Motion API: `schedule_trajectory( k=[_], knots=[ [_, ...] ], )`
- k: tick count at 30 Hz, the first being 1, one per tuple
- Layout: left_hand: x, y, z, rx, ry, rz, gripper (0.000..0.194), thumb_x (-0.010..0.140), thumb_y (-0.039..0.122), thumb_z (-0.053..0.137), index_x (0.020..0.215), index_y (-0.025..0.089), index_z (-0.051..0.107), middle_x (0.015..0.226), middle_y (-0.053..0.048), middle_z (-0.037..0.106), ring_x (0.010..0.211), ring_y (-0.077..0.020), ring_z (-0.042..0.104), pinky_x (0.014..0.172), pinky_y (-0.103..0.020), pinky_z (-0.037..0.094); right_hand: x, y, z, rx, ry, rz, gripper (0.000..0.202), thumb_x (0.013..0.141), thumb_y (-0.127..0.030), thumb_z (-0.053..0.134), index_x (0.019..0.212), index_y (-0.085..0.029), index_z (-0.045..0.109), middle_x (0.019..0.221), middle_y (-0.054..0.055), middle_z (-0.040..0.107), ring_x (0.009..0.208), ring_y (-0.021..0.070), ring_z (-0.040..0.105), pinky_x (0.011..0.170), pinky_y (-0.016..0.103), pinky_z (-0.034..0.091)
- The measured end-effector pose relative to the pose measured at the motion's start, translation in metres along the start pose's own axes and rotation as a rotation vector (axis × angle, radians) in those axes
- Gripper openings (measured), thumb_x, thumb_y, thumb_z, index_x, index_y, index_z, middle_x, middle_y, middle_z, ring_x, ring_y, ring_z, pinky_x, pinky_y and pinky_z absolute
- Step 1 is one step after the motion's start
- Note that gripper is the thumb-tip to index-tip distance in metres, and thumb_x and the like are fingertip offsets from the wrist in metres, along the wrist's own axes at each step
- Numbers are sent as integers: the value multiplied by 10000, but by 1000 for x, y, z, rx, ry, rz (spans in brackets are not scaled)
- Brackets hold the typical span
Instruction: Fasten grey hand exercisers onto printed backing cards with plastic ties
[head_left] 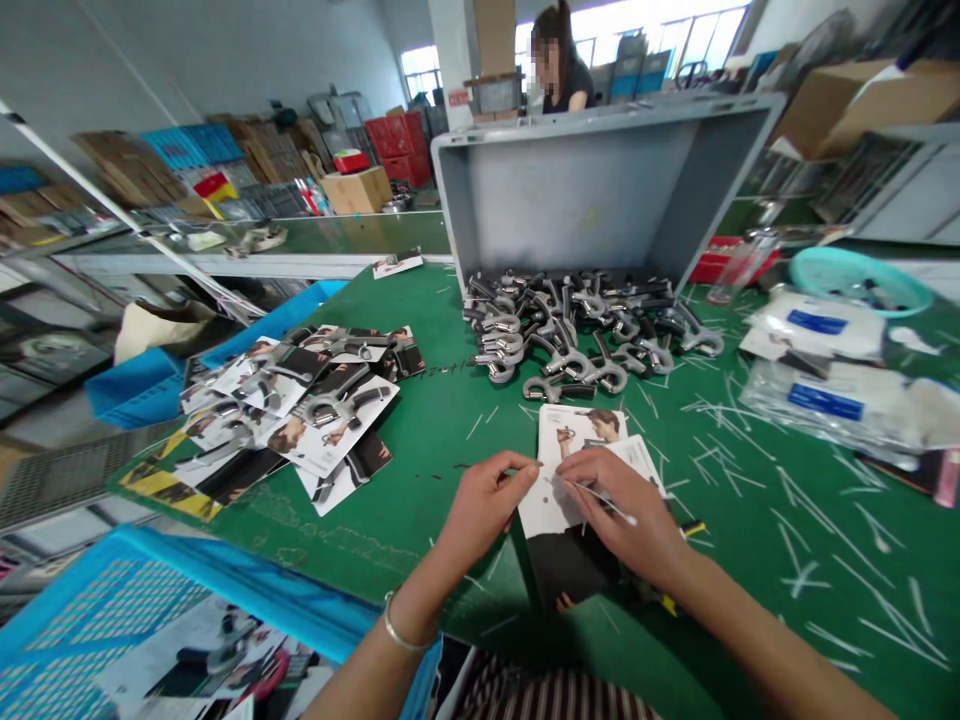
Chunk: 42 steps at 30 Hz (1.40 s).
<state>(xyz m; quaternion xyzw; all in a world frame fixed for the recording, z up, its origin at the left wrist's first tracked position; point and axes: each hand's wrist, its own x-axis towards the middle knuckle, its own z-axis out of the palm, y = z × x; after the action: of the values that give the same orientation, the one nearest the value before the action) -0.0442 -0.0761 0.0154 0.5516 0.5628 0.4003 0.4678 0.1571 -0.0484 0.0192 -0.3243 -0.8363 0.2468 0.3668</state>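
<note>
Printed cards (534, 512) lie in a small stack at lower centre of the frame, directly below and between the two hands I am watching. The green table (427, 460) beneath them fills most of my view. At upper centre I see a grey bin (562, 200) tipped on its side, its opening facing me, with a person (577, 92) beyond it. A blue basket (82, 600) takes up the lower left corner, with more cards and tools inside. Black-and-grey tools (570, 365) are heaped at the bin's mouth, while packed cards (330, 420), bearing similar tools, overlap at centre left. Plastic bags (817, 400) with blue labels lie at right, just below a turquoise bowl (814, 272). My right hand (630, 512) pinches a thin white strip (611, 506) over the stack. My left hand (484, 505) has thumb and forefinger drawn together at the stack's left edge; I can't tell whether they grip anything. Loose strips (801, 492) are scattered across the right of the frame.
</note>
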Motion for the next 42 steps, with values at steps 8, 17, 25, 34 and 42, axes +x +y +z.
schedule_trajectory(
  k=[8,17,25,34,42],
  knots=[
    [26,35,-8,-123,-108,82,459,912,532,486,755,148,684,570,10,543,494,-107,466,471,-206,331,34,4,-25,331,-210,271,170,933,-365,568,868,-221,631,833,22,611,796,181,561,741,311,441],
    [24,-15,19,-478,-63,-13,278,660,373,807,712,174,621,585,38,555,547,-109,509,596,-225,421,26,27,-7,625,-78,477,321,808,-515,682,834,-202,616,745,-3,541,687,146,485,627,265,363],
    [-11,-32,-14,11,-147,190,214,839,345,637,715,186,708,733,-42,620,686,-161,570,654,-248,456,27,25,-6,677,-99,544,362,745,-543,724,759,-198,615,701,-12,530,659,141,458,606,265,336],
    [-35,-22,-10,124,139,235,189,894,221,547,921,211,734,942,-71,637,914,-201,594,831,-295,466,27,18,10,719,-178,607,290,780,-487,719,814,-208,649,776,-9,589,718,149,497,657,259,370],
    [-22,-23,3,-21,36,178,187,860,218,564,884,186,746,827,-33,627,769,-173,566,695,-243,436,15,13,18,602,-175,512,249,883,-445,610,977,-217,645,819,4,614,707,150,506,626,261,363]
  ],
)
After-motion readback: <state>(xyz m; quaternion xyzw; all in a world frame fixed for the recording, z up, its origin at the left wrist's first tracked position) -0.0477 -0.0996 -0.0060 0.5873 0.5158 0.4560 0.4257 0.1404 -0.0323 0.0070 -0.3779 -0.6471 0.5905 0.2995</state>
